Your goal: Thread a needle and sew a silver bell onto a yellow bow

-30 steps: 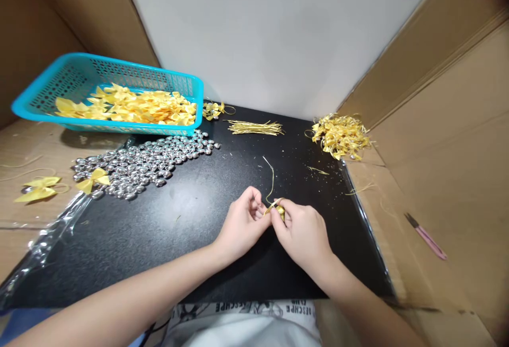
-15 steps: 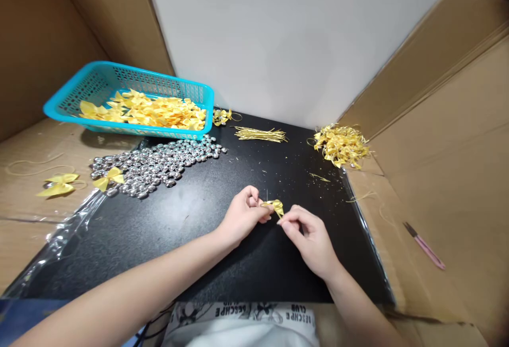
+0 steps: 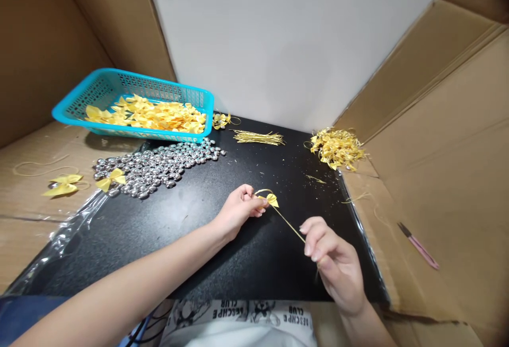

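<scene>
My left hand (image 3: 242, 210) pinches a small yellow ribbon bow (image 3: 272, 200) over the middle of the black table. A gold cord (image 3: 289, 223) runs from the bow down to the right, and a small loop of it curves above my left fingertips. My right hand (image 3: 336, 262) is closed on the far part of that cord, lower and to the right of the bow. The stretch between the hands looks taut. My left fingers cover part of the bow, so its knot is hidden.
A blue basket (image 3: 131, 133) of yellow bows stands back left, with silver beads (image 3: 159, 164) before it. Cut gold cords (image 3: 258, 137) lie at the back. Bows with cords form a heap (image 3: 337, 148) back right. Thread snips (image 3: 418, 246) rest on the cardboard (image 3: 457, 219).
My right hand has moved away from the bow, down and to the right, drawing the gold cord out straight. My left hand keeps its pinch and has barely moved.
</scene>
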Demonstrator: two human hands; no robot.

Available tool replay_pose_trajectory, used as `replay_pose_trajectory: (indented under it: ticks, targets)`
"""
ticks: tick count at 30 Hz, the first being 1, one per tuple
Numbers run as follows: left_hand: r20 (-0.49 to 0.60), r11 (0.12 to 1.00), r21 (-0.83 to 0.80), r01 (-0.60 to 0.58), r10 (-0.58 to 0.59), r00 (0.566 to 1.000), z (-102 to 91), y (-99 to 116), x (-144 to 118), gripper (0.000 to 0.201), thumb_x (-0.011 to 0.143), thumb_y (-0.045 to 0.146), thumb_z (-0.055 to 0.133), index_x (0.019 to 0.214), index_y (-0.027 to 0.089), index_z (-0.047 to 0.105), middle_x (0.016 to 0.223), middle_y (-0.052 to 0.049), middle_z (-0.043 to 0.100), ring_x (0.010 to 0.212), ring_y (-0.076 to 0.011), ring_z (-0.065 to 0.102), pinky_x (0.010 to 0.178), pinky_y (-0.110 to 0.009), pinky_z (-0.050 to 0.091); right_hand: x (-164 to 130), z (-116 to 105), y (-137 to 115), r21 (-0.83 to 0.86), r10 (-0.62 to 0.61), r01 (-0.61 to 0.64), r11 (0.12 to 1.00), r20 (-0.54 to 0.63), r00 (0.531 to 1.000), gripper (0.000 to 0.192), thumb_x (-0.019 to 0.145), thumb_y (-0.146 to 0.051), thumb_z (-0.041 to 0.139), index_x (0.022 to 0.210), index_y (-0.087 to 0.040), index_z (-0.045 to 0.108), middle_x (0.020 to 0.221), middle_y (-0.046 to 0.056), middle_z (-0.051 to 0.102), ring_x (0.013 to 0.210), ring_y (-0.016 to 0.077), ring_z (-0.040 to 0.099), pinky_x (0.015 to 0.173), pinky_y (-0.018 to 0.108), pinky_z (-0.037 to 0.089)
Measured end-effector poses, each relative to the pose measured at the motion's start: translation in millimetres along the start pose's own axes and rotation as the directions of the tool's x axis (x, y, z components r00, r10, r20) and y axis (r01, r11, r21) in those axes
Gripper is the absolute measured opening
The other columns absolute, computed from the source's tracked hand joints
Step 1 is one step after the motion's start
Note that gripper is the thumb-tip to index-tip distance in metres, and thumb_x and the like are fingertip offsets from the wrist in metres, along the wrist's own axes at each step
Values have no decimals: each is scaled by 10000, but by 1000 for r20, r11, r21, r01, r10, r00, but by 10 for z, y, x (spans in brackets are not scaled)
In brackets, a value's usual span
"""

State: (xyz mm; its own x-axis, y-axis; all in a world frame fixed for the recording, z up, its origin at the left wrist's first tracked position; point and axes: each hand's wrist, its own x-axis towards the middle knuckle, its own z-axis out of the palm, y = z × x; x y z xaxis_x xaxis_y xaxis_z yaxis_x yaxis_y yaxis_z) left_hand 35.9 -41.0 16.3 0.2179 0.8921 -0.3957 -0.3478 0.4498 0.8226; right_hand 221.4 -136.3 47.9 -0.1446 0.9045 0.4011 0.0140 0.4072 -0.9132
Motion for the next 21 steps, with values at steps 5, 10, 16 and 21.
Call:
replay_pose_trajectory:
  ticks: [5, 10, 16, 21]
  targets:
    - [8, 1000, -28, -11, 11, 1000, -3, 7, 10, 454, 569, 199, 833, 767, 186, 425, 584, 17, 659, 509, -78, 582, 500, -167, 431, -54, -31, -17, 106, 11, -10, 994, -15, 1000, 165, 927, -366, 577, 815, -273, 654, 676, 18, 557, 766, 205, 496, 797, 402, 389]
    - [56, 996, -78, 40, -35, 998, -26, 49, 20, 452, 574, 210, 839, 786, 188, 440, 642, 8, 687, 547, -75, 588, 513, -159, 420, -97, -13, 23, 252, 98, -71, 965, -99, 990, 206, 928, -376, 575, 774, -242, 609, 603, -9, 480, 637, 165, 467, 675, 342, 393]
    - [179, 980, -110, 164, -142, 973, -66, 168, 5, 453, 567, 187, 848, 908, 189, 550, 693, -1, 696, 535, -71, 563, 507, -165, 394, -220, -133, 227, 293, 362, -296, 909, -203, 910, 206, 886, -386, 635, 763, -222, 609, 507, -64, 378, 523, 118, 394, 697, 344, 433]
    - [352, 971, -10, 241, -222, 909, -77, 257, -57, 423, 561, 198, 854, 944, 173, 678, 688, -6, 681, 604, -88, 597, 513, -166, 372, -224, -305, 358, 269, 541, -479, 836, -253, 802, 260, 829, -442, 696, 783, -194, 632, 526, -66, 387, 524, 103, 360, 654, 314, 419]
